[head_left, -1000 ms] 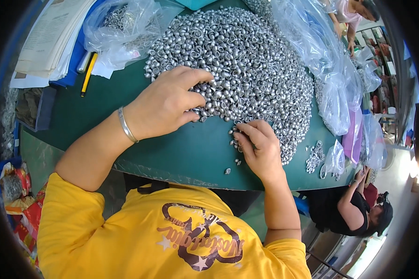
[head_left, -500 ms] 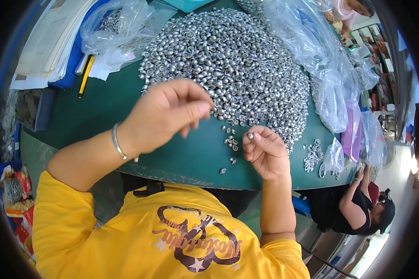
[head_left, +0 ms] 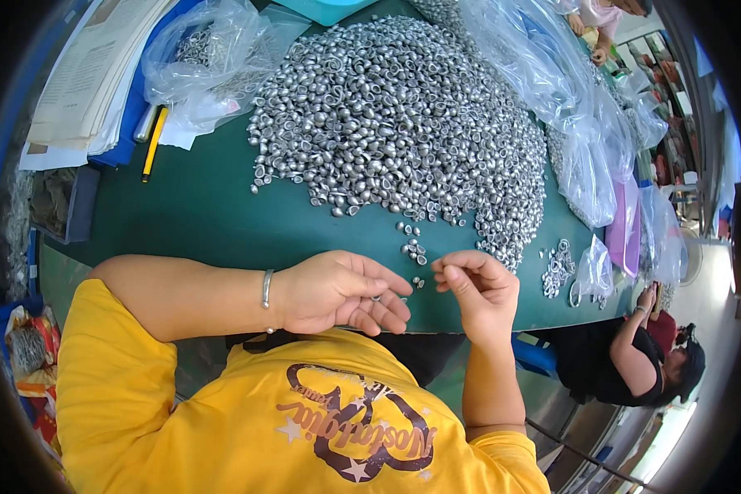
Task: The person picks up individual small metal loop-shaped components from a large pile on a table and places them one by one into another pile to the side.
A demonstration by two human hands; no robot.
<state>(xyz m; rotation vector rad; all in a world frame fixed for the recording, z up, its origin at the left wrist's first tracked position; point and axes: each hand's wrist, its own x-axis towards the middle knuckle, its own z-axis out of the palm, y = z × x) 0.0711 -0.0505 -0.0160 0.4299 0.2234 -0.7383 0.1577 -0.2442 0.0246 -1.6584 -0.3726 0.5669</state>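
Cupping the left hand (head_left: 342,292) before a silver pile (head_left: 395,115)

Spanning the scene from left to right, the green table (head_left: 181,222) carries the pile, a broad heap of small, rounded, hollow metal pieces over its middle and far part. A yellow shirt (head_left: 288,412) fills the near side. To the right of the pile stretches a long clear bag (head_left: 543,74); nearer, at the right, is a co-worker (head_left: 646,362) in black. Papers (head_left: 78,82) are stacked at the far left, with a smaller bag (head_left: 198,74) between them and the pile. Nearer than the papers, also at the left, is a grey box (head_left: 81,216).

The left hand is above the near edge of the table, palm up, fingers loosely curled, its grip slack. The right hand (head_left: 482,292) is just to its right, thumb and fingertips drawn close; I cannot tell whether its grip has anything between them.

Left of the pile lies a yellow knife (head_left: 154,146); well to the right, some rings (head_left: 560,270) lie in a cluster. A bracelet (head_left: 266,290) circles the left wrist. Loose pieces (head_left: 414,247) lie on the table between the pile and the hands. Smallest, a single piece (head_left: 376,298) shows at the left fingers, partly hidden.
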